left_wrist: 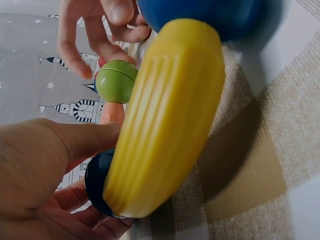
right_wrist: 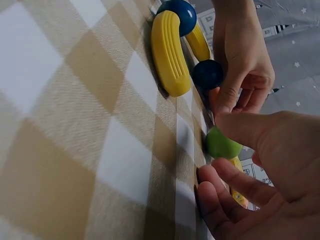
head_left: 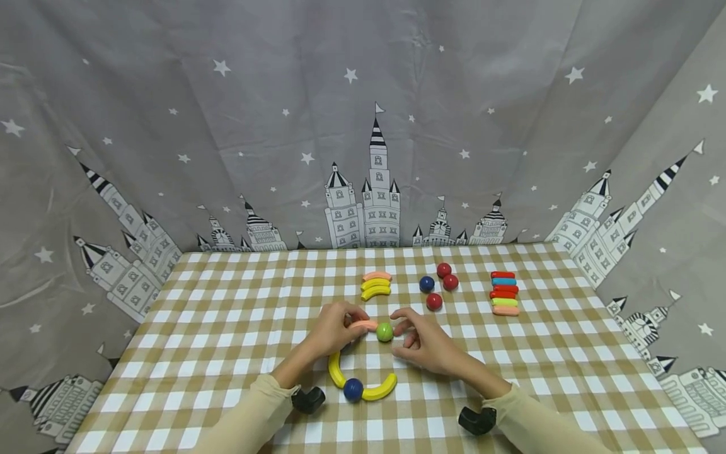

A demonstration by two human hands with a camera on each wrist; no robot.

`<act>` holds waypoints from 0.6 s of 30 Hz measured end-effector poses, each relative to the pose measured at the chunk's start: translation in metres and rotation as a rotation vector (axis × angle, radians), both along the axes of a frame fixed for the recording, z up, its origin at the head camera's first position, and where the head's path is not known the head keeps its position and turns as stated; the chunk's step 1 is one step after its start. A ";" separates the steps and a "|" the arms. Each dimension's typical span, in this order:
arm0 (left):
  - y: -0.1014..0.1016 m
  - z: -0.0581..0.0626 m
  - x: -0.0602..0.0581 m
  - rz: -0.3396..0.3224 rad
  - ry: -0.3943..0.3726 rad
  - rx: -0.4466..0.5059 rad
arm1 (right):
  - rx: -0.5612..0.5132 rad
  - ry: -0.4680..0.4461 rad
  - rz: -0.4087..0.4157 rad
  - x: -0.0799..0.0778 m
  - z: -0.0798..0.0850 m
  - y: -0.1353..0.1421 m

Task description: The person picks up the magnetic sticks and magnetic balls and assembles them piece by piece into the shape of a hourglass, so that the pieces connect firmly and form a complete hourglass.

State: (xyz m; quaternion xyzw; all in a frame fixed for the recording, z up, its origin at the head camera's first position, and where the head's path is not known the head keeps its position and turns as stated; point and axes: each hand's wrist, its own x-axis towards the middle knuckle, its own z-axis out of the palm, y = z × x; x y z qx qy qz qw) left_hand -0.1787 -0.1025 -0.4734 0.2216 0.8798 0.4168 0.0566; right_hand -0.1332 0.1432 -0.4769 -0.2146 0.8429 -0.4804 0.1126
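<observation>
Left hand (head_left: 331,328) pinches pink piece (head_left: 365,325), 12 o'clock from blue ball (head_left: 353,389). Green ball (head_left: 384,332) at pink piece's 3 o'clock end. Right hand (head_left: 429,345) at green's 3 o'clock, fingers parted; contact unclear. Step likely: aligning green. Next needs steady left pinch.

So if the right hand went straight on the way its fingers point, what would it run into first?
Most likely the green ball, just ahead of the right hand, though the gap is hard to judge. Beyond it lies the pink curved piece that the left hand holds.
</observation>
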 end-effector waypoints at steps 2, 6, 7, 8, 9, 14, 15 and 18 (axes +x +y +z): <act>-0.001 0.000 0.000 0.003 -0.002 0.005 | 0.003 0.006 0.027 0.003 0.001 0.003; -0.002 -0.001 -0.001 0.009 -0.002 0.007 | 0.042 0.029 0.101 0.007 0.002 0.007; -0.002 -0.002 -0.001 0.009 -0.003 0.006 | 0.055 0.036 0.127 0.008 0.002 0.008; -0.002 -0.002 -0.001 0.009 -0.002 0.005 | 0.070 0.039 0.154 0.009 0.003 0.008; -0.003 -0.002 -0.001 0.007 -0.003 0.005 | 0.084 0.042 0.181 0.010 0.003 0.008; -0.003 -0.002 -0.001 -0.005 -0.013 0.008 | 0.169 0.050 0.266 0.012 0.004 0.005; -0.003 -0.002 -0.001 -0.005 -0.017 0.008 | 0.184 0.057 0.273 0.013 0.003 0.004; -0.002 -0.003 -0.002 -0.005 -0.022 0.008 | 0.208 0.066 0.286 0.014 0.001 0.002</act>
